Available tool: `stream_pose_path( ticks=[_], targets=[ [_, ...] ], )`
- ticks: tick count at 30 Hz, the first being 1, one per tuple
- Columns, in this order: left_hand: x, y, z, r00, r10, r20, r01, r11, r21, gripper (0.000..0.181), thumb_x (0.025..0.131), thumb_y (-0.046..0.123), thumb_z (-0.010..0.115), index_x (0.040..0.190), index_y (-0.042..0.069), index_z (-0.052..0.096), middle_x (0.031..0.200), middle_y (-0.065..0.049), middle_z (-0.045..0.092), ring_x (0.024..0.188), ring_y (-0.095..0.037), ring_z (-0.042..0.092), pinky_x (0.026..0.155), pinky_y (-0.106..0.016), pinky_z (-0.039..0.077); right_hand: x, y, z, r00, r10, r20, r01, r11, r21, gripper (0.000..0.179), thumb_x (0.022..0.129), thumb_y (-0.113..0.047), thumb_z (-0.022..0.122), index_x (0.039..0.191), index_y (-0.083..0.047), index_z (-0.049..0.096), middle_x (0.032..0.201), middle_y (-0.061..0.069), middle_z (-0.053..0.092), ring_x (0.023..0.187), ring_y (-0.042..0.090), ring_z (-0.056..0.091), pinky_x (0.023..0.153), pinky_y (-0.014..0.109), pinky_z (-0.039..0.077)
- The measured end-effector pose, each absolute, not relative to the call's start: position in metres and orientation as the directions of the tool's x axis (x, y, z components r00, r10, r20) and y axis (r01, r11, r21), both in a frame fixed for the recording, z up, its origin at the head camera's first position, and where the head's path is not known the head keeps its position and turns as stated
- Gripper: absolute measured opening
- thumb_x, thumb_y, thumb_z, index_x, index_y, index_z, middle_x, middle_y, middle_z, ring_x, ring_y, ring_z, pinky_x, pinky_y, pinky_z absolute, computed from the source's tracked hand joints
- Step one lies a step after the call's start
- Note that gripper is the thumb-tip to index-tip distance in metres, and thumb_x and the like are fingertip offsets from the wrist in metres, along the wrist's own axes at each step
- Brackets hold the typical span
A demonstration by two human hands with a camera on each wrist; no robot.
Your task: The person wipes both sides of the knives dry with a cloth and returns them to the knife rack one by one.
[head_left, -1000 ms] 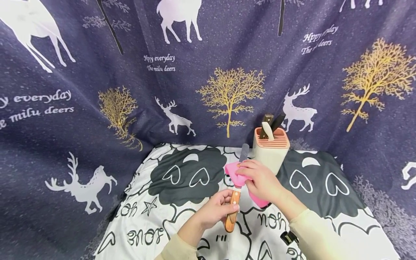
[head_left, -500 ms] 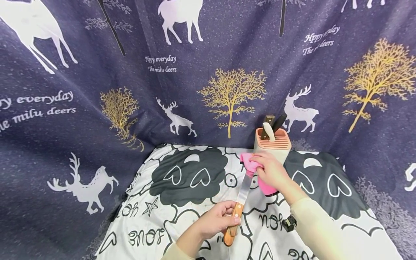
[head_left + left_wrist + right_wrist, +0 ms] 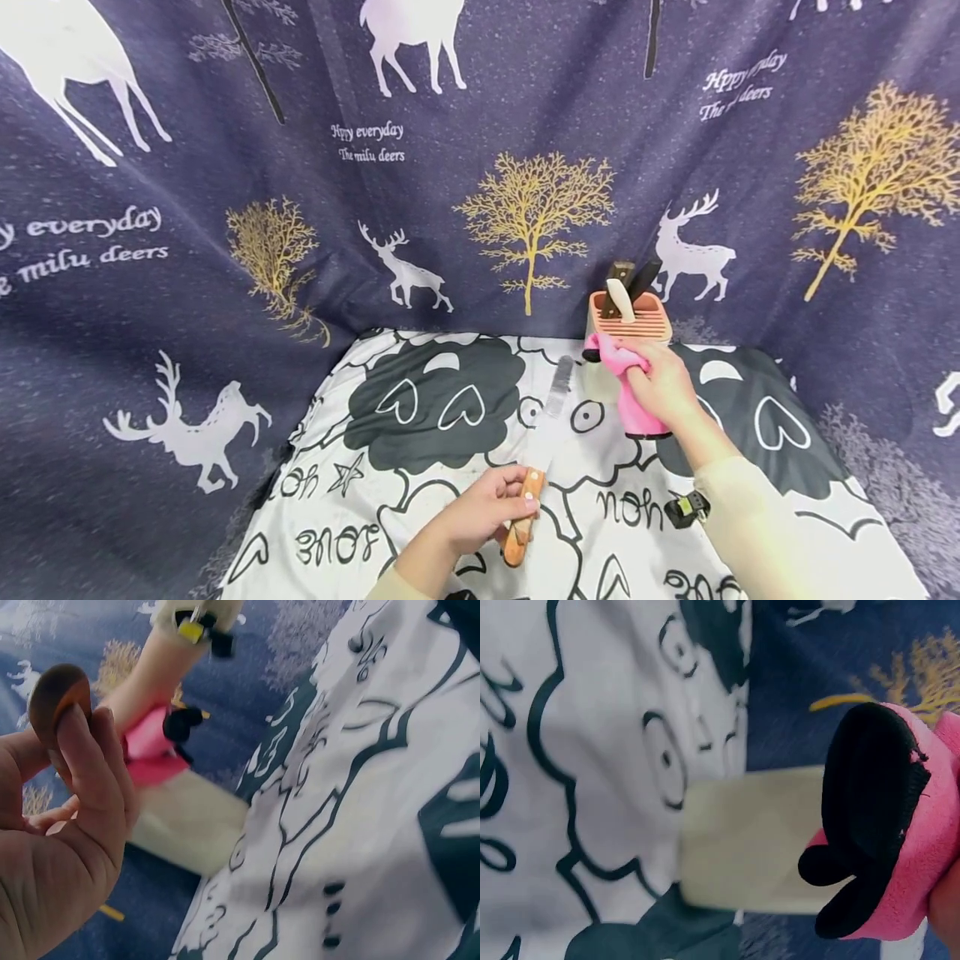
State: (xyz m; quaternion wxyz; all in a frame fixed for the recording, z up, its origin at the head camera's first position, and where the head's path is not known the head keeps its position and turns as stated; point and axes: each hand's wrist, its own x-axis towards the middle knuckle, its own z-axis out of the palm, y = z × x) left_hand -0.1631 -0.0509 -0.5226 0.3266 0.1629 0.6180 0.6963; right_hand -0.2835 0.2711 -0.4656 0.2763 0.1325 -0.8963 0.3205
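My left hand (image 3: 491, 508) grips the orange wooden handle of an icing spatula (image 3: 520, 529), thumb across it. Its long, thin blade, round at the tip, points away over the bedding-like cloth. In the left wrist view, the handle's butt end (image 3: 54, 701) shows above the curled fingers. To the right, my right hand (image 3: 666, 382) clutches a bunched pink cloth (image 3: 637, 417) with black edging, apart from the blade. The cloth overlaps the front of a cream knife block (image 3: 652, 327) in the head view. The right wrist view shows the cloth's black edge folds (image 3: 922, 825), with most of that hand out of frame.
Several handles, including a white knife handle (image 3: 619, 300), stick up from the block's slotted salmon top. A white cloth with black cartoon prints (image 3: 420, 450) covers the surface. Behind it hangs a dark blue curtain (image 3: 480, 125) with deer and trees. A small black device (image 3: 686, 508) sits by the right sleeve.
The right hand has slid the pink cloth up along the blade and off its tip, moving right to the knife block. The left hand has lowered slightly, still holding the icing spatula.
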Motion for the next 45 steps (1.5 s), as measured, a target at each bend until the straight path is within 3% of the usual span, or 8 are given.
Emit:
stream_pose_path(
  ticks=[1, 5, 8, 13, 16, 25, 37, 45],
  targets=[
    [-0.165, -0.054, -0.523, -0.747, 0.639, -0.183, -0.256, -0.022, 0.966, 0.037, 0.098, 0.011, 0.062, 0.131, 0.000, 0.053, 0.090, 0.002, 0.067, 0.065, -0.009, 0.066, 0.046, -0.021, 0.052, -0.280, 0.268, -0.462, -0.793, -0.060, 0.606, -0.441, 0.744, -0.502, 0.039, 0.082, 0.003, 0.059, 0.116, -0.007, 0.075, 0.120, 0.019, 0.073, 0.116, 0.043, 0.066, 0.098, 0.052, 0.049],
    [-0.174, -0.060, -0.523, -0.780, 0.595, -0.194, -0.261, -0.027, 0.965, 0.038, 0.098, 0.013, 0.063, 0.133, 0.001, 0.052, 0.091, 0.001, 0.066, 0.066, -0.008, 0.065, 0.046, -0.022, 0.054, -0.260, 0.247, -0.449, -0.711, -0.137, 0.689, -0.593, 0.644, -0.483, 0.041, 0.077, 0.008, 0.062, 0.112, -0.005, 0.077, 0.119, 0.018, 0.074, 0.114, 0.038, 0.067, 0.104, 0.019, 0.046],
    [-0.180, -0.062, -0.521, -0.793, 0.579, -0.187, -0.254, -0.036, 0.967, 0.040, 0.098, 0.014, 0.063, 0.134, 0.001, 0.051, 0.091, 0.001, 0.065, 0.065, -0.007, 0.063, 0.045, -0.023, 0.054, -0.243, 0.225, -0.441, -0.637, -0.231, 0.735, -0.700, 0.574, -0.426, 0.043, 0.073, 0.010, 0.063, 0.111, -0.006, 0.077, 0.119, 0.017, 0.074, 0.112, 0.037, 0.067, 0.107, 0.007, 0.037],
    [-0.185, -0.059, -0.517, -0.806, 0.565, -0.176, -0.255, -0.062, 0.965, 0.039, 0.100, 0.014, 0.062, 0.133, -0.001, 0.050, 0.088, 0.001, 0.064, 0.063, -0.008, 0.064, 0.044, -0.024, 0.054, -0.220, 0.197, -0.437, -0.544, -0.385, 0.746, -0.795, 0.520, -0.312, 0.050, 0.072, 0.009, 0.061, 0.115, -0.013, 0.075, 0.122, 0.015, 0.071, 0.112, 0.034, 0.065, 0.102, 0.031, 0.048],
    [-0.185, -0.055, -0.514, -0.802, 0.570, -0.182, -0.267, -0.069, 0.961, 0.038, 0.100, 0.014, 0.062, 0.133, -0.001, 0.050, 0.087, 0.002, 0.064, 0.062, -0.007, 0.065, 0.044, -0.022, 0.053, -0.211, 0.186, -0.439, -0.512, -0.450, 0.731, -0.828, 0.486, -0.280, 0.053, 0.072, 0.008, 0.058, 0.118, -0.015, 0.074, 0.125, 0.013, 0.070, 0.115, 0.031, 0.063, 0.099, 0.039, 0.049],
    [-0.183, -0.048, -0.508, -0.799, 0.570, -0.193, -0.295, -0.091, 0.951, 0.031, 0.099, 0.012, 0.062, 0.127, 0.001, 0.055, 0.088, 0.000, 0.063, 0.064, -0.011, 0.067, 0.047, -0.023, 0.056, -0.200, 0.167, -0.461, -0.485, -0.519, 0.704, -0.845, 0.486, -0.224, 0.065, 0.067, 0.007, 0.059, 0.126, -0.016, 0.073, 0.130, 0.011, 0.068, 0.123, 0.036, 0.061, 0.101, 0.049, 0.052],
    [-0.178, -0.048, -0.511, -0.824, 0.544, -0.159, -0.230, -0.066, 0.971, 0.025, 0.097, 0.010, 0.067, 0.112, -0.009, 0.060, 0.082, 0.004, 0.066, 0.065, -0.008, 0.064, 0.052, -0.021, 0.055, -0.205, 0.164, -0.479, -0.480, -0.561, 0.674, -0.835, 0.528, -0.155, 0.053, 0.067, 0.004, 0.060, 0.112, -0.019, 0.076, 0.126, 0.008, 0.070, 0.124, 0.036, 0.061, 0.108, 0.047, 0.050],
    [-0.175, -0.050, -0.512, -0.793, 0.599, -0.111, -0.173, -0.047, 0.984, 0.034, 0.097, 0.008, 0.064, 0.121, -0.016, 0.057, 0.083, 0.004, 0.066, 0.067, -0.007, 0.066, 0.053, -0.021, 0.055, -0.213, 0.174, -0.482, -0.530, -0.532, 0.660, -0.801, 0.570, -0.185, 0.050, 0.070, 0.004, 0.059, 0.112, -0.018, 0.076, 0.125, 0.010, 0.071, 0.124, 0.039, 0.062, 0.106, 0.051, 0.051]
  ],
)
